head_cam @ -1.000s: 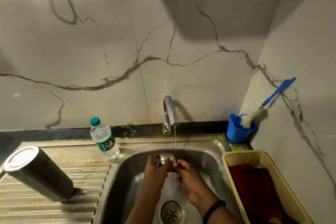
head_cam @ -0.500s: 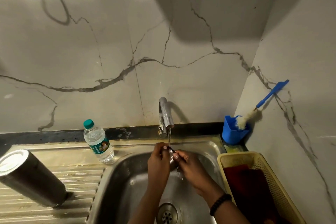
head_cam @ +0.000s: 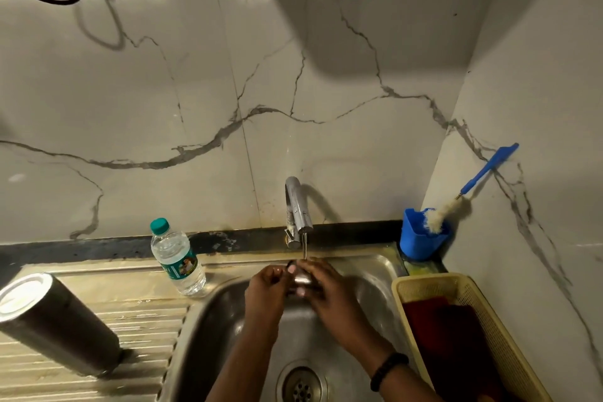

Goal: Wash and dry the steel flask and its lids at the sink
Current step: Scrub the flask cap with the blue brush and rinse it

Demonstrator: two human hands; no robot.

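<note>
I have both hands over the sink (head_cam: 368, 274) bowl, right under the tap (head_cam: 298, 209), where a thin stream of water runs down onto them. Between them I hold a small steel lid (head_cam: 301, 278); only a shiny strip of it shows between my fingers. My left hand (head_cam: 266, 290) curls round it from the left side and my right hand (head_cam: 326, 290) wraps it from the right, fingertips of the two hands nearly meeting on top. There is a dark band on my right wrist.

The steel flask (head_cam: 55, 323) stands upside down on the ribbed draining board (head_cam: 143, 343) well to the left of the bowl, its flat base up and its mouth on the ribs. Between the flask and the tap, at the far left corner of the bowl, stands a small plastic water bottle (head_cam: 177, 258) with a green cap, upright.

At the far right corner a blue holder (head_cam: 421, 238) stands against the wall with a bottle brush (head_cam: 470, 189) in it, its blue handle leaning up and to the right. Just right of the bowl lies a cream plastic basket (head_cam: 489, 313) with a dark red cloth (head_cam: 447, 336) inside. The drain (head_cam: 301, 385) is at the near end of the bowl, between my forearms
</note>
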